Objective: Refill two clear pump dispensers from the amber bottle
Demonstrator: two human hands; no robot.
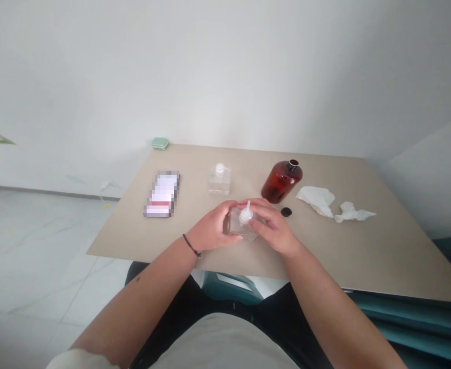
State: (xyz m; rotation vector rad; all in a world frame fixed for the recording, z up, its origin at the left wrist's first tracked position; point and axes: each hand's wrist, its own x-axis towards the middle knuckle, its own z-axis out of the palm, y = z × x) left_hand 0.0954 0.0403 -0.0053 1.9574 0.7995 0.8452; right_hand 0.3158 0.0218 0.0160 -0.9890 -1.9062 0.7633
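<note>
A clear square pump bottle (pixel 238 225) stands near the table's front edge between my hands. My left hand (pixel 220 225) is wrapped round its left side, thumb at the front. My right hand (pixel 273 225) closes on the white pump head (pixel 246 215) at the top, with thumb and fingers on either side of it. Behind it stands a second clear square bottle (pixel 219 182) with a white top, holding clear liquid. A brown bottle (pixel 281 182) without a cap is at the back right, and a small black cap (pixel 286 212) lies in front of it.
Crumpled white tissues (pixel 318 199) lie on the right of the beige table (pixel 325 261). A phone (pixel 162 195), its screen blurred, lies at the left. A small green box (pixel 160 143) sits at the back left corner, by the white wall (pixel 218 72).
</note>
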